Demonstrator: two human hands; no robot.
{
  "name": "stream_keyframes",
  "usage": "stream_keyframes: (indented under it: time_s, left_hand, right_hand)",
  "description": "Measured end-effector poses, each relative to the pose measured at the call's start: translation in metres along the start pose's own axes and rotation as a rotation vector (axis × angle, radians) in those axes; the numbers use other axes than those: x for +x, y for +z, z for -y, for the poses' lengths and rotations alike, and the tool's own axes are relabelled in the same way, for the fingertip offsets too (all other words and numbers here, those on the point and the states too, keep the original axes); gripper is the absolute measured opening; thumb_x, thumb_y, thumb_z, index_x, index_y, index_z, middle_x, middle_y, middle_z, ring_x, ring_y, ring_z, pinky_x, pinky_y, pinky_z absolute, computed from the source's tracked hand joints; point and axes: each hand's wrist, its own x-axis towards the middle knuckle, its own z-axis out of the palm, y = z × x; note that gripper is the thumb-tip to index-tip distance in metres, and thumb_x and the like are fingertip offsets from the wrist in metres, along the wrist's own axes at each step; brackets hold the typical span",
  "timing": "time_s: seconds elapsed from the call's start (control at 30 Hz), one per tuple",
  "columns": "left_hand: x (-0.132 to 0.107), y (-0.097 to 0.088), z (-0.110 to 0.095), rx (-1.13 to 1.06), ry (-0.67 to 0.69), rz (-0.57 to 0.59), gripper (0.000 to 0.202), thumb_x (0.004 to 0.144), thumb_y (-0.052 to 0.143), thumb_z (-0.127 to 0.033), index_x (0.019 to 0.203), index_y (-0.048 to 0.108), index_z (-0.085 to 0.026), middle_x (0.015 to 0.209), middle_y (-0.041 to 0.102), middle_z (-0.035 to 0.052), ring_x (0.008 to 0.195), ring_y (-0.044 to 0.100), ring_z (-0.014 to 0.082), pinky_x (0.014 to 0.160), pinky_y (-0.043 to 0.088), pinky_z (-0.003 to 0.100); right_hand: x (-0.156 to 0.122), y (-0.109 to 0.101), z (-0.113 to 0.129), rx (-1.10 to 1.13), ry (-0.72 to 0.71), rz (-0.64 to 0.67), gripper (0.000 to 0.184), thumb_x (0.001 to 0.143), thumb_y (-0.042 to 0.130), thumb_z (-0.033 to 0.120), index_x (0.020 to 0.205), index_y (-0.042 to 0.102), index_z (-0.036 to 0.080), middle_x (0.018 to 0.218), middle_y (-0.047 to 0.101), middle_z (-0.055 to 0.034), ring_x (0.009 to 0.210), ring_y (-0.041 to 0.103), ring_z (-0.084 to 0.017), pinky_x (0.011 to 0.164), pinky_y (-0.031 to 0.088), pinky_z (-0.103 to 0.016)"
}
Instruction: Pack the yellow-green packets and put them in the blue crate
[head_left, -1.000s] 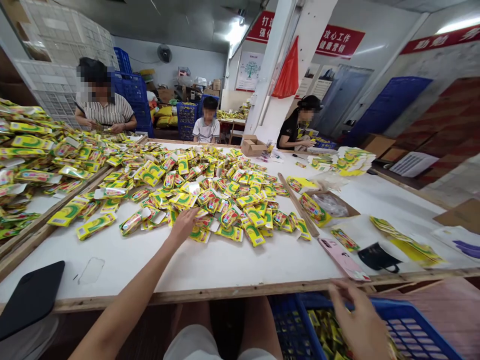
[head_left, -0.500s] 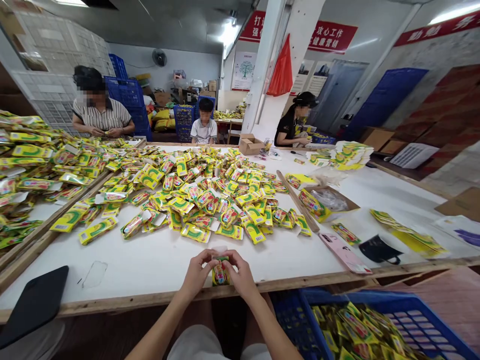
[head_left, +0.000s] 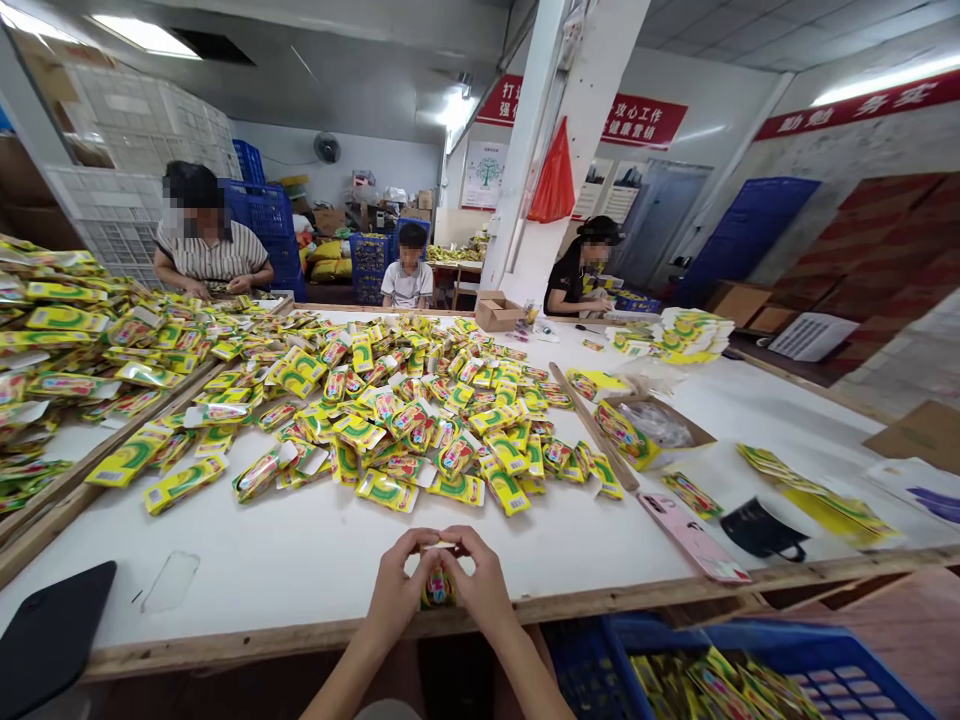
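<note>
A small yellow-green crayon box (head_left: 438, 588) with colourful lettering stands upright at the table's front edge. My left hand (head_left: 399, 580) grips its left side, and my right hand (head_left: 477, 578) grips the right. Fingertips of both hands meet over the top end, where a strip of the white flap shows between them. The thumbs press on the front face just below. Beyond my hands spreads a heap of similar boxes (head_left: 405, 420), several with white end flaps sticking out.
Wooden strips divide the white table (head_left: 300, 570). A black phone (head_left: 56, 625) lies at left; a pink phone (head_left: 694, 535), dark cup (head_left: 761, 528) and open carton (head_left: 694, 432) are at right. A blue crate (head_left: 750, 640) holds boxes below the edge. Three people sit across the table.
The box's white flap stood up above my fingers before; now it lies lower, under my fingertips. My view has tilted up slightly, so the table and hands sit lower.
</note>
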Motion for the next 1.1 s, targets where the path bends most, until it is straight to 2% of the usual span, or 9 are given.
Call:
stream_keyframes:
  time_s: [0.4,0.57,0.7,0.77,0.83,0.87,0.97,1.03,1.1]
  left_hand:
    - [0.011,0.003,-0.005,-0.007,-0.076,-0.072,0.021,0.083,0.056,-0.036,0.081,0.065,-0.017,0.075,0.067,0.0026,0.072,0.061,0.0177,0.069,0.048,0.027]
    - [0.005,0.003,0.006,-0.046,-0.093,-0.067,0.021,0.082,0.058,-0.036,0.086,0.067,-0.017,0.086,0.070,0.0051,0.083,0.064,0.0201,0.077,0.049,0.030]
    - [-0.002,0.001,0.013,-0.033,-0.051,-0.002,0.020,0.084,0.056,-0.032,0.094,0.067,-0.018,0.093,0.068,0.0062,0.089,0.063,0.0203,0.080,0.050,0.031]
    - [0.001,-0.004,0.012,0.025,0.002,0.044,0.021,0.087,0.052,-0.030,0.099,0.066,-0.020,0.098,0.067,0.0071,0.094,0.063,0.0207,0.081,0.050,0.032]
    - [0.009,-0.014,0.011,0.141,0.084,0.061,0.022,0.089,0.049,-0.028,0.103,0.064,-0.021,0.105,0.066,0.0079,0.101,0.060,0.0214,0.085,0.049,0.034]
    - [0.015,-0.020,0.012,0.218,0.125,0.056,0.023,0.089,0.048,-0.026,0.105,0.063,-0.022,0.108,0.065,0.0081,0.104,0.059,0.0218,0.089,0.048,0.036]
    - [0.040,-0.043,0.021,0.510,0.212,0.045,0.029,0.086,0.050,-0.018,0.113,0.058,-0.024,0.119,0.060,0.0087,0.114,0.053,0.0241,0.097,0.041,0.042]
    - [0.058,-0.057,0.031,0.714,0.218,0.081,0.040,0.080,0.057,-0.013,0.119,0.055,-0.023,0.125,0.057,0.0100,0.119,0.049,0.0272,0.099,0.038,0.046]
    - [0.074,-0.066,0.040,0.873,0.210,0.151,0.049,0.075,0.063,-0.012,0.121,0.053,-0.022,0.125,0.057,0.0116,0.118,0.050,0.0295,0.097,0.039,0.047]
  right_hand:
    - [0.013,-0.003,0.006,-0.071,0.077,0.004,0.018,0.086,0.055,0.036,0.083,0.062,0.020,0.077,0.066,-0.0023,0.069,0.061,-0.018,0.065,0.047,-0.026]
    - [0.003,-0.002,0.000,-0.004,0.056,-0.010,0.021,0.086,0.054,0.037,0.086,0.064,0.019,0.085,0.067,-0.0049,0.081,0.063,-0.020,0.073,0.050,-0.028]
    - [-0.003,0.004,-0.004,0.045,0.068,0.017,0.020,0.087,0.052,0.036,0.092,0.064,0.020,0.088,0.068,-0.0049,0.084,0.064,-0.020,0.075,0.052,-0.029]
    - [-0.004,-0.001,-0.002,0.004,0.061,-0.006,0.021,0.087,0.051,0.036,0.091,0.064,0.020,0.087,0.068,-0.0053,0.082,0.064,-0.021,0.074,0.052,-0.030]
    - [-0.008,-0.024,0.002,-0.124,0.045,-0.090,0.024,0.087,0.049,0.037,0.091,0.064,0.020,0.088,0.069,-0.0063,0.082,0.064,-0.021,0.073,0.051,-0.030]
    - [-0.012,-0.043,0.005,-0.223,0.039,-0.156,0.026,0.087,0.048,0.039,0.093,0.064,0.020,0.089,0.068,-0.0069,0.082,0.063,-0.022,0.073,0.051,-0.031]
    - [-0.031,-0.125,0.012,-0.639,0.023,-0.394,0.032,0.085,0.044,0.043,0.094,0.063,0.019,0.090,0.067,-0.0095,0.081,0.062,-0.025,0.075,0.049,-0.037]
    - [-0.050,-0.183,0.014,-0.962,0.001,-0.499,0.036,0.082,0.042,0.047,0.084,0.064,0.018,0.081,0.066,-0.0122,0.076,0.060,-0.029,0.076,0.046,-0.044]
    - [-0.069,-0.223,0.011,-1.154,0.015,-0.566,0.040,0.079,0.040,0.051,0.079,0.064,0.019,0.078,0.064,-0.0146,0.074,0.059,-0.032,0.073,0.045,-0.047]
